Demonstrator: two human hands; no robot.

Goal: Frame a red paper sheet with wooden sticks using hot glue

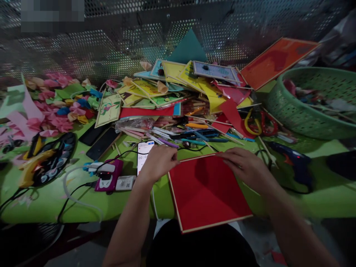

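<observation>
A square red card (208, 193) lies at the front edge of the green table, its near side jutting over my lap. Pale thin wooden sticks run along its left and near sides, and another wooden stick (198, 156) lies along the far side. My left hand (160, 163) is closed at the far left corner, fingertips at that stick's end. At the far right corner, my right hand (247, 168) pinches the stick's other end with its fingers close together. A lit phone (142, 155) showing a timer stands partly behind my left hand.
A purple power strip (108, 178) with cables sits left. A glue gun (294, 163) and green basket (280, 107) are at right. Behind lie pens, scissors (253, 124), framed coloured cards (217, 72) and paper flowers (59, 122). A yellow glue gun (35, 167) lies far left.
</observation>
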